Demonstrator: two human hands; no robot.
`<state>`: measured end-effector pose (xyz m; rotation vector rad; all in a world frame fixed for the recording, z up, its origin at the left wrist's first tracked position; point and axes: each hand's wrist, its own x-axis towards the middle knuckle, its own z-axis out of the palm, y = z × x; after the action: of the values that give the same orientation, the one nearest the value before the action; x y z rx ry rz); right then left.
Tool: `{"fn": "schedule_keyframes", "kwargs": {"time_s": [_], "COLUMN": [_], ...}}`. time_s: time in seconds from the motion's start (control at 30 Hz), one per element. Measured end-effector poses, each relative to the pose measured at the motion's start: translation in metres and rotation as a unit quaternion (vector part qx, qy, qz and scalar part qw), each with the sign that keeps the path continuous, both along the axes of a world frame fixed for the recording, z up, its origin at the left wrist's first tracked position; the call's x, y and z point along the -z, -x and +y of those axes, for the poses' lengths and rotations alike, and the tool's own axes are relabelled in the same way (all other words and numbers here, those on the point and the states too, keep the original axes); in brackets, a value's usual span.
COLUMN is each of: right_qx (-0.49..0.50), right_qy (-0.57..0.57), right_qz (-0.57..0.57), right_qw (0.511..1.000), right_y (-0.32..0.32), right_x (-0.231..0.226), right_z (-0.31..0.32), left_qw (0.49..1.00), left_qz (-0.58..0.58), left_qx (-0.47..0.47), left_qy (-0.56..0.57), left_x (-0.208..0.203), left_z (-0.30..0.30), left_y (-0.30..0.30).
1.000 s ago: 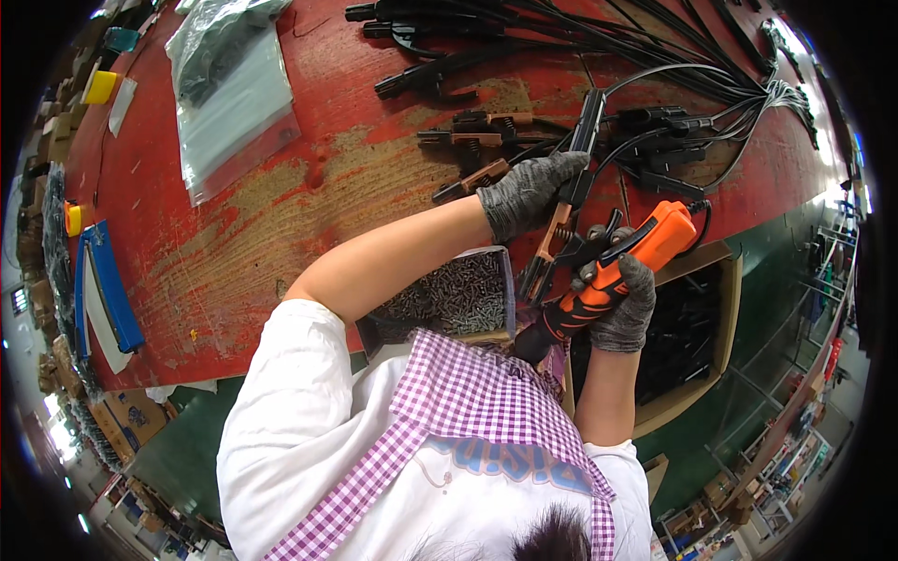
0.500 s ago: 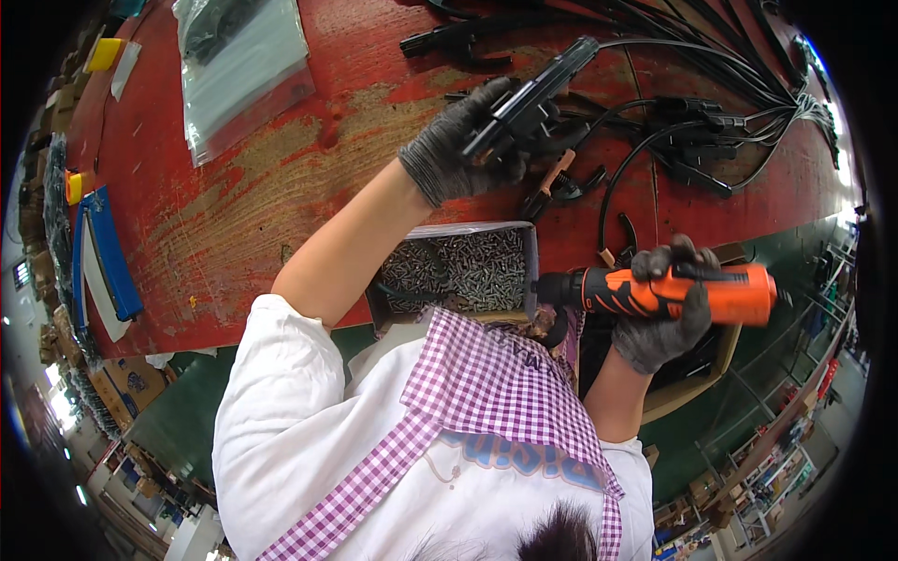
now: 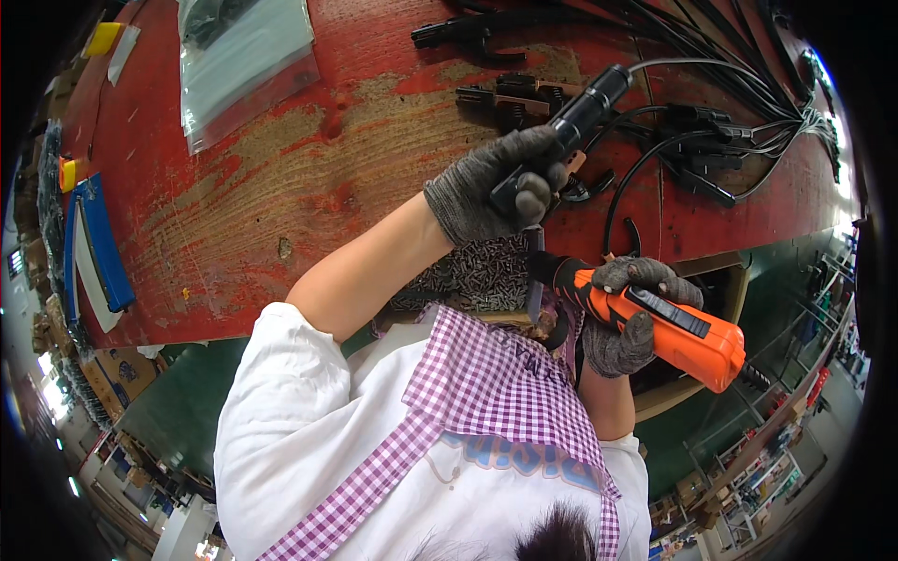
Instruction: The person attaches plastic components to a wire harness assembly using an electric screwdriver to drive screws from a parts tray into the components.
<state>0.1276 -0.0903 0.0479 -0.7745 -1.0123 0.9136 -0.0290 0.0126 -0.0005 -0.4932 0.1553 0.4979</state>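
With the left hand (image 3: 500,182) taken as the dial's centre, a black electrode holder (image 3: 599,98) is gripped in its gloved fingers, which are curled round the lower end; the barrel is tilted toward half past one, where a cable (image 3: 702,62) is joined. Whether anything small is also pinched there cannot be told. At half past four, an orange-and-black power screwdriver (image 3: 683,338) is held in the right hand (image 3: 629,342), fingers and thumb wrapped about its body, the nose aimed at ten o'clock. The nose is seen close to the rim of the screw bin (image 3: 535,290); contact cannot be judged. Loose screws (image 3: 482,271) are heaped in it at six o'clock.

The holder is judged stiff, fairly light and rather smooth, so it is best grasped round the thick barrel, with some drag expected from the cable. The screwdriver is judged heavier toward its orange rear, and is best held at mid-body. Copper-coloured clamp parts (image 3: 533,89) are laid at twelve o'clock on the red worktable (image 3: 281,206).
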Motion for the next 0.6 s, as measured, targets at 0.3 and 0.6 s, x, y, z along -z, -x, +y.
{"fn": "schedule_keyframes", "kwargs": {"time_s": [0.3,0.6], "right_qx": [0.004,0.004], "right_qy": [0.004,-0.04], "right_qz": [0.03,0.07], "right_qw": [1.0,0.997], "right_y": [0.0,-0.009], "right_x": [-0.002,-0.038], "right_z": [0.002,0.006], "left_qw": [0.915,0.909], "left_qz": [0.263,0.304], "left_qx": [0.043,0.088], "left_qy": [-0.304,-0.272], "left_x": [0.004,0.006], "left_z": [-0.007,-0.012], "left_y": [-0.001,-0.004]}}
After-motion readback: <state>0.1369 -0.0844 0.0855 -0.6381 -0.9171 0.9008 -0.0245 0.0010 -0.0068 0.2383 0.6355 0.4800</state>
